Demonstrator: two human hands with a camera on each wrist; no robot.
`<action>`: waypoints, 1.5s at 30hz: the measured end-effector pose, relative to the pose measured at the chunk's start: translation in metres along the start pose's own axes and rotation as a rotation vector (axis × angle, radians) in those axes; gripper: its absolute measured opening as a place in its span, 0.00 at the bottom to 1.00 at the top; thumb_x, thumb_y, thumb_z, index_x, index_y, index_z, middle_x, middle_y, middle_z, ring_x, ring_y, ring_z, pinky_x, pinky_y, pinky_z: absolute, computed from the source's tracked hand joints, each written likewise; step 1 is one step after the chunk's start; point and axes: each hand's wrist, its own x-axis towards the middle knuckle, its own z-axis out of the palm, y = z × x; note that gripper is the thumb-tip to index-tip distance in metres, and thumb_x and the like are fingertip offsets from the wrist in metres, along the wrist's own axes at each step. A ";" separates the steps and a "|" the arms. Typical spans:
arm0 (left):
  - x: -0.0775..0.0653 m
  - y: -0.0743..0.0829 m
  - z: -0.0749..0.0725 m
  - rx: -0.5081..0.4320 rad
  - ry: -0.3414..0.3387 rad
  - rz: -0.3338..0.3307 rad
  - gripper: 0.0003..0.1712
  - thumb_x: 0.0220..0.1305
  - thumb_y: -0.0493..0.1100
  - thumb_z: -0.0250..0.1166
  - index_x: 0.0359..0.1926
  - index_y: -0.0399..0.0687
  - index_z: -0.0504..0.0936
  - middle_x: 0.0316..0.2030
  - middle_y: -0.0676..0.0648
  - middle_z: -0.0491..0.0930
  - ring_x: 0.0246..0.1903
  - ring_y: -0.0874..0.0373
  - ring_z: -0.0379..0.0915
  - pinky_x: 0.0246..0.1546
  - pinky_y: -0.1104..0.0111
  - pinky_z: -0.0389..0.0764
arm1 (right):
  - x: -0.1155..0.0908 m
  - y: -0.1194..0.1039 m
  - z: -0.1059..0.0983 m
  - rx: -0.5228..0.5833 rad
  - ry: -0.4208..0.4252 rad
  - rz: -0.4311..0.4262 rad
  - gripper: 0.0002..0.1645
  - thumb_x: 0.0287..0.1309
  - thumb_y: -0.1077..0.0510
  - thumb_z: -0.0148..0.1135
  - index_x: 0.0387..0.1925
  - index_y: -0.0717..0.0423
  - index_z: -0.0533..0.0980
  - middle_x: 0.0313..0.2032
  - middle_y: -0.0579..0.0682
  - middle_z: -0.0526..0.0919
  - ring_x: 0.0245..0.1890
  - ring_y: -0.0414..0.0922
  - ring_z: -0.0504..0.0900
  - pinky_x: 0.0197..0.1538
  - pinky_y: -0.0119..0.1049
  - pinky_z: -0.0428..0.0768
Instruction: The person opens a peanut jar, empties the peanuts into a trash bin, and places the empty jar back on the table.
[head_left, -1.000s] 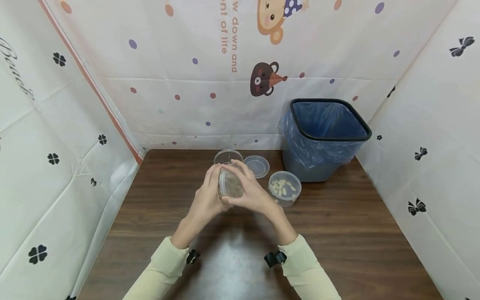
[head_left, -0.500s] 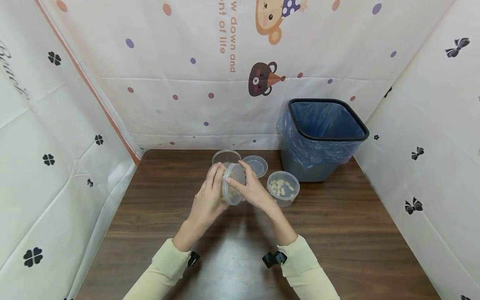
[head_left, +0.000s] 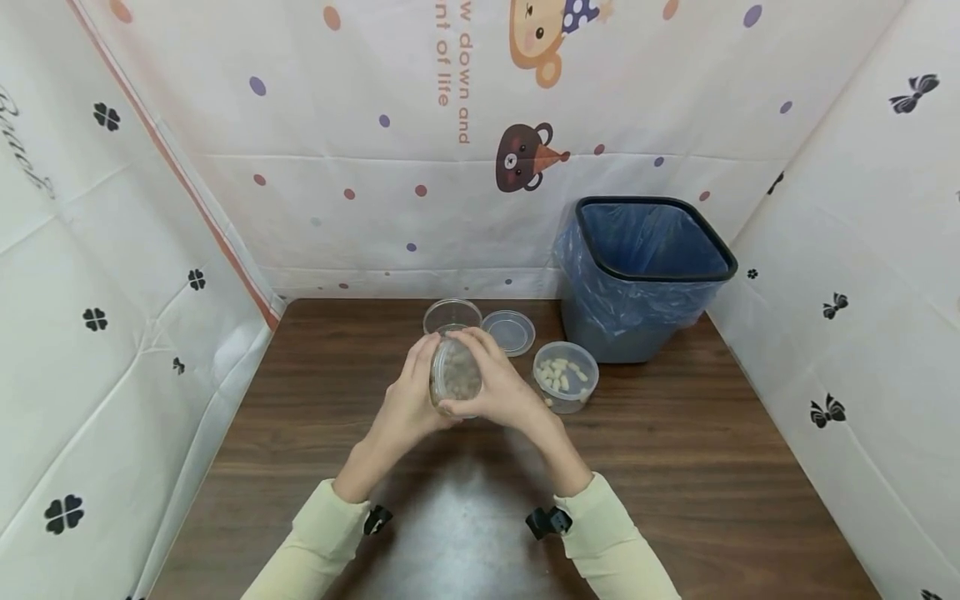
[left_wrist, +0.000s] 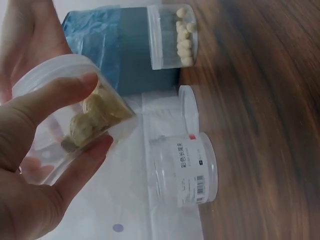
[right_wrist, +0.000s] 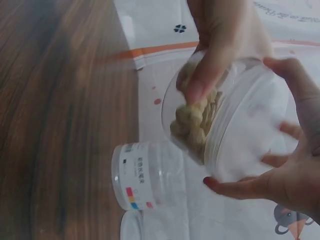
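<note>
A clear plastic jar (left_wrist: 107, 107) with tan, lumpy nut-like pieces inside is held tilted above the table. My left hand (head_left: 405, 396) grips the jar's body, thumb and fingers on opposite sides in the left wrist view. Over the jar's end, my right hand (head_left: 502, 387) holds the rim of the translucent lid (right_wrist: 245, 125) between spread, bent fingers and thumb. The lid is on the jar. Just behind stands a clear labelled jar (right_wrist: 140, 175), with no contents visible. A loose round lid (head_left: 510, 332) lies beside it.
Right of my hands is a clear tub (head_left: 567, 400) with several pale pieces inside. A bin (head_left: 622, 333) lined with a blue bag stands behind it at the table's back right. Patterned sheets (head_left: 337, 217) border the wooden table (head_left: 315, 433) at the back and sides.
My right thumb and fingers have shifted round the lid's rim: half a second ago more of the lid's face showed. The jar has tilted back and both hands stay in about the same place.
</note>
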 end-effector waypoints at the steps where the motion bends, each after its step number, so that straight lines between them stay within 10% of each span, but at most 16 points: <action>1: 0.000 -0.001 -0.001 -0.015 -0.021 -0.019 0.74 0.27 0.41 0.89 0.77 0.44 0.55 0.73 0.41 0.60 0.54 0.41 0.77 0.42 0.44 0.85 | 0.000 0.001 0.000 -0.019 -0.016 -0.025 0.59 0.40 0.48 0.84 0.74 0.44 0.62 0.72 0.54 0.60 0.70 0.58 0.64 0.66 0.58 0.71; 15: -0.003 -0.010 -0.003 -0.149 -0.082 -0.165 0.74 0.30 0.44 0.88 0.78 0.46 0.53 0.74 0.41 0.57 0.61 0.39 0.71 0.51 0.40 0.80 | -0.001 0.015 0.000 -0.054 -0.024 -0.190 0.59 0.37 0.49 0.83 0.72 0.42 0.63 0.76 0.51 0.55 0.75 0.57 0.53 0.66 0.64 0.68; 23: -0.007 -0.029 -0.016 -0.287 0.063 -0.312 0.77 0.24 0.46 0.90 0.77 0.42 0.55 0.72 0.36 0.59 0.68 0.41 0.62 0.69 0.45 0.65 | -0.005 0.038 0.013 0.023 0.076 -0.105 0.60 0.40 0.51 0.84 0.72 0.51 0.59 0.72 0.58 0.57 0.75 0.54 0.56 0.73 0.56 0.63; 34: -0.003 -0.046 -0.053 -0.260 0.304 -0.414 0.76 0.25 0.43 0.91 0.77 0.50 0.56 0.71 0.39 0.60 0.68 0.44 0.62 0.68 0.43 0.65 | 0.011 0.057 0.084 0.022 -0.113 -0.058 0.55 0.44 0.53 0.83 0.63 0.66 0.57 0.65 0.63 0.70 0.64 0.55 0.74 0.68 0.45 0.72; 39: -0.001 -0.041 -0.054 -0.275 0.325 -0.396 0.76 0.27 0.45 0.91 0.78 0.51 0.55 0.72 0.41 0.58 0.69 0.45 0.60 0.67 0.43 0.66 | 0.026 0.055 0.106 -0.155 -0.201 -0.048 0.39 0.52 0.57 0.79 0.58 0.64 0.63 0.55 0.58 0.79 0.56 0.49 0.80 0.59 0.38 0.79; 45: 0.000 -0.039 -0.056 -0.305 0.360 -0.400 0.76 0.29 0.45 0.91 0.78 0.55 0.54 0.73 0.43 0.57 0.69 0.46 0.59 0.67 0.42 0.65 | 0.036 0.038 0.129 -0.418 -0.336 -0.131 0.41 0.60 0.54 0.71 0.71 0.58 0.65 0.67 0.56 0.72 0.68 0.49 0.71 0.70 0.38 0.69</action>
